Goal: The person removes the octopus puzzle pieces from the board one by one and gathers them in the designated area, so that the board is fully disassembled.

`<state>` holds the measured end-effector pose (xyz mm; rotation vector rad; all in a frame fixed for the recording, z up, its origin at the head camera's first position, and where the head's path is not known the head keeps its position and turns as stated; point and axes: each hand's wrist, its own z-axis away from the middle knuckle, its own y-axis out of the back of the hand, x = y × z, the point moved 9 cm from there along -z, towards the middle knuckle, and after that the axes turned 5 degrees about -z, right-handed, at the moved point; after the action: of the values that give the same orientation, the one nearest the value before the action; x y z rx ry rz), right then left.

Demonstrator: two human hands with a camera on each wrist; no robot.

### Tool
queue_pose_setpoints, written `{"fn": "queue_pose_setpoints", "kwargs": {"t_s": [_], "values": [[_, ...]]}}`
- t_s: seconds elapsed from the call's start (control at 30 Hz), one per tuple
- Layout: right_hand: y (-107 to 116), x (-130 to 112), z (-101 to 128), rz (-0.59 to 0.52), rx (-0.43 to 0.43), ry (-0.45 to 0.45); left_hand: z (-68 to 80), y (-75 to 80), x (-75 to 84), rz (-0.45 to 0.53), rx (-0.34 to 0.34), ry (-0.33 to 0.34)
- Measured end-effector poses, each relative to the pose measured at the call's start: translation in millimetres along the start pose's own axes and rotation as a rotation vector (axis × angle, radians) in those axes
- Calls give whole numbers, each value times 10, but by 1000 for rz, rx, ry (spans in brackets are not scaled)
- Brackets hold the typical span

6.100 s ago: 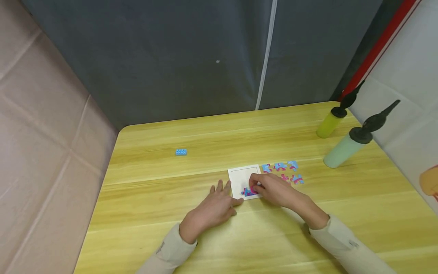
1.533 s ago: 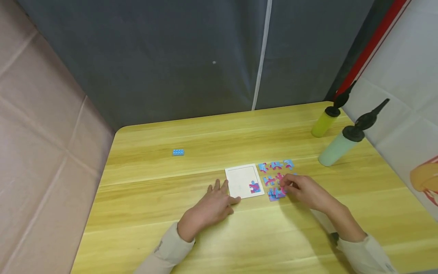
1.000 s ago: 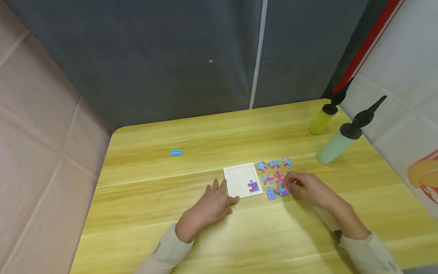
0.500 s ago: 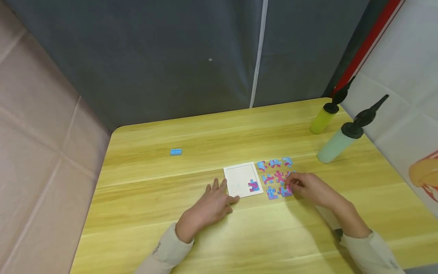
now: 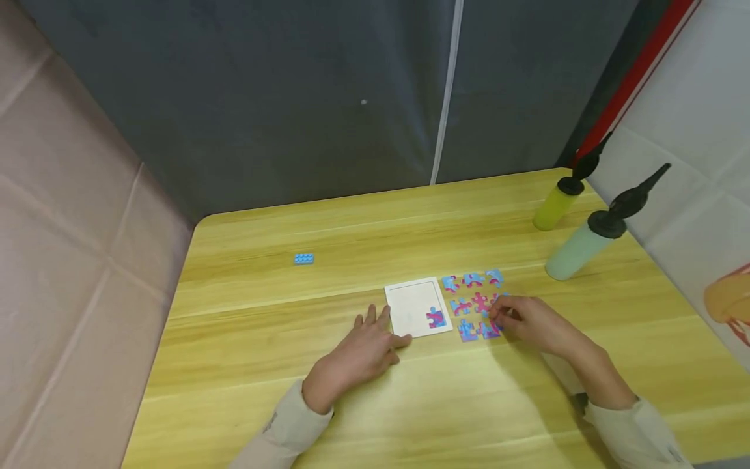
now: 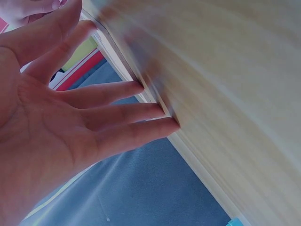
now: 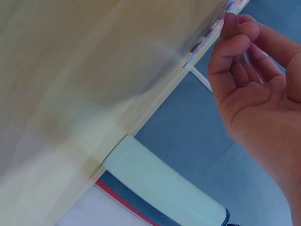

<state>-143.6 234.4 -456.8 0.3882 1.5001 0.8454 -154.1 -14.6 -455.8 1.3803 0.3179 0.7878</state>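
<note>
A white square puzzle tray (image 5: 410,299) lies on the table, one blue-and-pink piece (image 5: 436,318) in its lower right corner. My left hand (image 5: 359,355) rests at its lower left, fingers straight and spread along the left edge, thumb at the front edge. In the left wrist view those fingers (image 6: 124,134) touch down at their tips. Right of the tray, several jigsaw pieces (image 5: 480,301) lie in rows. My right hand (image 5: 533,326) pinches at a puzzle piece (image 5: 489,331) in the front row; its fingertips (image 7: 230,28) partly hide it and the piece behind.
A pale green hand pump (image 5: 571,254) and a yellow-green pump (image 5: 551,208), both with black tops, stand at the right back. Farther left lies a blue toy brick (image 5: 304,259). Dark grey fabric (image 5: 293,104) rises behind the table (image 5: 246,326).
Six seconds ago my right hand was at pieces inside the tray; it has since moved right. The front-row piece under its fingers has slid slightly right. My left hand has stayed put.
</note>
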Motion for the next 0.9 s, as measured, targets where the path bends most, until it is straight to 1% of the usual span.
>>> {"fn": "queue_pose_setpoints", "kwargs": {"t_s": [0.2,0.37,0.5,0.7,0.9], "values": [[-40,-105,-55,-27,-1,-7,-6,-9,-3,0,-3,-1],[-111,-257,-168,-30,-11,33,-5,-14,-2,4,3,0],[-208,-371,-268,-44,-46,51,11,-27,0,6,5,5],[-365,-560,-401,38,-94,105,43,-29,-17,14,1,31],[-531,-602,-496,76,-153,58,69,-54,-33,2,8,29]]}}
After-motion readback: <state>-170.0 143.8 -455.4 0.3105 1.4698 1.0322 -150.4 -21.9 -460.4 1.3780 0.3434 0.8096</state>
